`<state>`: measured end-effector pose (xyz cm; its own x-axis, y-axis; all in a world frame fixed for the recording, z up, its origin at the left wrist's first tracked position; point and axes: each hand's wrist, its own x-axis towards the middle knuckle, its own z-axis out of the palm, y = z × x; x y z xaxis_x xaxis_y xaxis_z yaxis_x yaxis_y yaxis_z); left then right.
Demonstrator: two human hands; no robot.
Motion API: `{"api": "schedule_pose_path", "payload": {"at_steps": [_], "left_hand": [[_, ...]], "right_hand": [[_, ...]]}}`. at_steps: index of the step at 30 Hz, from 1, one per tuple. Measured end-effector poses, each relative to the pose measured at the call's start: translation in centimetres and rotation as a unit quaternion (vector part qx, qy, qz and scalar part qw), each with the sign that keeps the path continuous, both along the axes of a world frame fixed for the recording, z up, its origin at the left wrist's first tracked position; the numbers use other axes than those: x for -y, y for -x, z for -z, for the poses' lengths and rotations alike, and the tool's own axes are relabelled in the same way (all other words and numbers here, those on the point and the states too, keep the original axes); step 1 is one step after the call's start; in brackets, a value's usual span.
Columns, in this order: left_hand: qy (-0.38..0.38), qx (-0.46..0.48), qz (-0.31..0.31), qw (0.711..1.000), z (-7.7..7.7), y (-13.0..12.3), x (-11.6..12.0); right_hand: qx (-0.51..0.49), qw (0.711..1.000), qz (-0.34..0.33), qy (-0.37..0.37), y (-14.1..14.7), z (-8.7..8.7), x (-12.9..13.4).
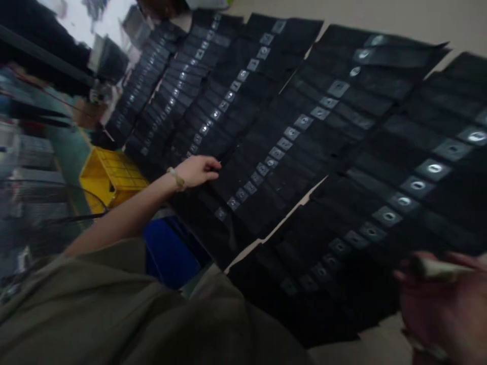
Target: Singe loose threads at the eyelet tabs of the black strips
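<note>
Rows of overlapping black fabric-like pieces (251,126) cover the table, each with a small grey patch bearing a pale oval mark. My left hand (194,171), with a yellowish band on its wrist, is over the near edge of these rows. Its thumb and fingertips are drawn together; whatever may be between them is too small to make out. At the lower right, my right hand (443,306) is blurred, palm up. Its fingers curl around a pale, tube-like roll (443,268) with a dark end, lying across the palm beside the nearest row.
A yellow plastic crate (114,177) and a blue bin (171,253) stand below the table's left edge. Dark machinery (41,45) is at the upper left. Bare beige tabletop (380,15) shows along the far side. A person's hand (184,21) appears at the top.
</note>
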<state>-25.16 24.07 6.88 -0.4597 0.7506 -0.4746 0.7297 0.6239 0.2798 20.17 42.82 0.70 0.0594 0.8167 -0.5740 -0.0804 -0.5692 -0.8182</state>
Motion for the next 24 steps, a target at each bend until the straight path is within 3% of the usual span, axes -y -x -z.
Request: {"api": "schedule_pose_path", "payload": {"at_steps": [2,4,7,10,12,15,19,24], "left_hand": [[0.056,-0.002,0.027,0.998,2.3,0.8,7.4],[-0.031,0.01,0.084,0.996,5.0,0.2,12.0],[-0.146,0.033,0.151,0.977,8.2,-2.1,15.1],[-0.198,0.068,0.164,0.964,10.1,-3.8,15.6],[-0.208,0.08,0.143,0.964,10.9,-4.1,15.4],[-0.202,0.103,0.113,0.967,11.5,-3.9,15.0],[-0.211,0.113,0.101,0.966,12.0,-3.6,14.9],[-0.214,0.104,0.1,0.966,12.7,-3.8,15.2]], "right_hand": [[-0.004,0.999,-0.026,0.043,1.9,0.4,8.3],[-0.027,0.995,-0.048,0.083,5.6,0.5,15.6],[-0.082,0.983,-0.109,0.121,13.1,0.1,23.9],[-0.114,0.979,-0.154,0.064,20.5,0.4,28.9],[-0.074,0.981,-0.18,-0.013,23.9,1.4,30.4],[0.02,0.969,-0.198,-0.146,25.9,4.1,30.5],[0.147,0.935,-0.225,-0.232,24.9,7.4,28.9],[0.162,0.898,-0.287,-0.291,24.1,8.4,28.4]]}}
